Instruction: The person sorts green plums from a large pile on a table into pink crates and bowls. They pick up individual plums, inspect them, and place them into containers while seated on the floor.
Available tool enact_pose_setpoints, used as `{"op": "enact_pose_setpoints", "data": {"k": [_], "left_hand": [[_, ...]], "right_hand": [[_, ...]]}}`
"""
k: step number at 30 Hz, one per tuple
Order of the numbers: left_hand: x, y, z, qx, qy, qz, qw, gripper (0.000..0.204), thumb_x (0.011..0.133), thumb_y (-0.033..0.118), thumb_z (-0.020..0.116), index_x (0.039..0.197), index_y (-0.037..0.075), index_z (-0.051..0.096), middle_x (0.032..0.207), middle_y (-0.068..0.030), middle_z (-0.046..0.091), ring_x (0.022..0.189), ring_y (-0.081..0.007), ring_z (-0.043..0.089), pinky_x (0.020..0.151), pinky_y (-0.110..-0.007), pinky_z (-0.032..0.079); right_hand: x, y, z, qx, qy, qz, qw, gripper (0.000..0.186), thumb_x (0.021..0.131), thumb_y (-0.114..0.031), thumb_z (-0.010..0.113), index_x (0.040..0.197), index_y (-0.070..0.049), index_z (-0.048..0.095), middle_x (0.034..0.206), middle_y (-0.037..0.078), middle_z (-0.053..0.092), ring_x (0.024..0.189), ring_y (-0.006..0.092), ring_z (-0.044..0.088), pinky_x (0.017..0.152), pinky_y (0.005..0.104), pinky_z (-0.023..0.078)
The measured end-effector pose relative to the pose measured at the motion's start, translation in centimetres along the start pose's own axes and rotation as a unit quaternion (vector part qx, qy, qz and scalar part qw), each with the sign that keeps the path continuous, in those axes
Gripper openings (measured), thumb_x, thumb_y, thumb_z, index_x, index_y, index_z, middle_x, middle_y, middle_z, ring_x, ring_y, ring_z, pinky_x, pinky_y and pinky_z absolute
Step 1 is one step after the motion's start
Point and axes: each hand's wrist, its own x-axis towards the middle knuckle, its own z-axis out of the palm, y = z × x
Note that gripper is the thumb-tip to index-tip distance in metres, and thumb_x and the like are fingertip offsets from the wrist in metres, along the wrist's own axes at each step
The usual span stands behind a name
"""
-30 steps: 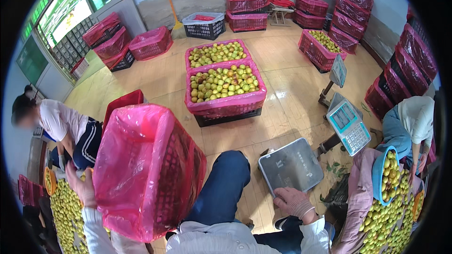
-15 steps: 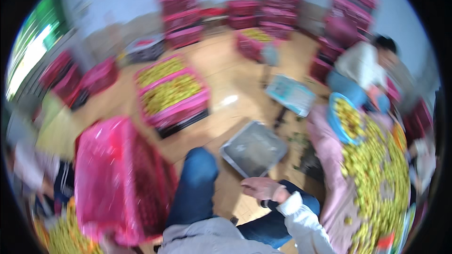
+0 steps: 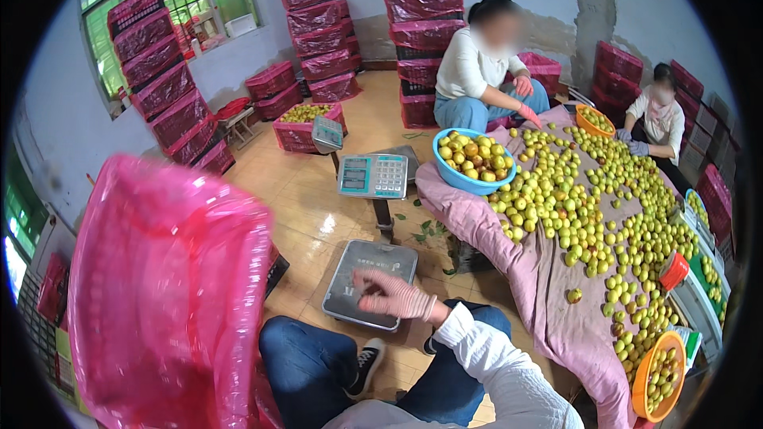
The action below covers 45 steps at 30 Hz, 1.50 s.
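My right hand (image 3: 389, 295), in a pinkish striped glove, hovers over the platform scale (image 3: 356, 266) in front of my knees. Its fingers are spread and nothing is in them. At my left stands a large crate lined with pink plastic film (image 3: 167, 270), tilted up so that its inside shows only film. My left hand does not show; the crate or the picture's edge may hide it. The scale's display (image 3: 373, 176) with its keypad rises on a post beyond the platform.
Green-and-brown jujube-like fruits (image 3: 604, 222) cover a cloth-draped table (image 3: 477, 230) at my right. A blue basin (image 3: 475, 183) and orange baskets (image 3: 658, 377) hold more. Two people (image 3: 477, 71) (image 3: 658, 119) sit around it. Pink-wrapped crates (image 3: 421, 32) stand stacked along the walls.
My view has swung to the right, bringing the fruit table more fully into sight. The pink-lined crate stands taller in view. My right hand has moved out over the scale, fingers spreading.
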Motion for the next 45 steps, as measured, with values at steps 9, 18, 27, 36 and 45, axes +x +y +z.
{"op": "enact_pose_setpoints", "data": {"k": [9, 18, 27, 36, 45], "left_hand": [[11.4, 6.1, 8.0, 0.004, -0.29, 0.147, 0.946, 0.034, 0.083, 0.016, 0.055, 0.116, 0.006, 0.055, 0.103, -0.0062, 0.062, 0.097, -0.0199, 0.06, 0.09, -0.036, 0.051], [9.8, 14.9, 28.6, -0.003, -0.579, 0.089, 0.811, 0.046, 0.086, 0.024, 0.06, 0.128, 0.006, 0.054, 0.115, -0.0066, 0.064, 0.103, -0.0168, 0.061, 0.09, -0.033, 0.05], [3.3, 12.1, 43.4, 0.165, -0.671, -0.088, 0.718, 0.045, 0.092, 0.037, 0.064, 0.128, 0.011, 0.059, 0.118, -0.0076, 0.065, 0.106, -0.0153, 0.06, 0.092, -0.032, 0.05], [-3.9, -9.3, 58.4, 0.113, -0.758, -0.358, 0.533, 0.061, 0.084, 0.035, 0.073, 0.133, 0.004, 0.055, 0.129, -0.0132, 0.063, 0.118, -0.0268, 0.06, 0.108, -0.041, 0.044], [-11.2, -32.8, 61.2, 0.166, -0.796, -0.097, 0.574, 0.063, 0.081, 0.03, 0.073, 0.134, 0.005, 0.051, 0.118, -0.0127, 0.065, 0.107, -0.0264, 0.064, 0.094, -0.038, 0.05]], "right_hand": [[-10.4, -0.4, -0.6, 0.176, 0.245, 0.003, 0.954, 0.041, 0.096, -0.036, 0.064, 0.122, -0.006, 0.054, 0.101, -0.003, 0.058, 0.085, 0.0078, 0.051, 0.076, 0.0293, 0.043], [-24.0, -11.8, 7.4, 0.193, 0.388, 0.088, 0.897, 0.06, 0.093, -0.039, 0.069, 0.14, -0.008, 0.046, 0.114, -0.001, 0.058, 0.099, 0.0105, 0.052, 0.087, 0.0284, 0.046], [-30.8, -11.2, 9.3, 0.179, 0.627, 0.178, 0.737, 0.04, 0.098, -0.039, 0.062, 0.123, -0.008, 0.059, 0.099, -0.005, 0.063, 0.087, 0.007, 0.057, 0.08, 0.0233, 0.048], [-41.8, -6.2, 7.9, 0.375, 0.728, 0.234, 0.524, 0.083, 0.087, -0.077, 0.043, 0.149, -0.021, 0.039, 0.154, 0.004, 0.04, 0.14, 0.0271, 0.037, 0.111, 0.0535, 0.031], [-45.4, -7.1, 11.7, -0.276, 0.592, 0.591, 0.474, 0.058, 0.088, -0.044, 0.067, 0.133, -0.009, 0.055, 0.139, 0.014, 0.054, 0.13, 0.0325, 0.049, 0.108, 0.0393, 0.039]]}}
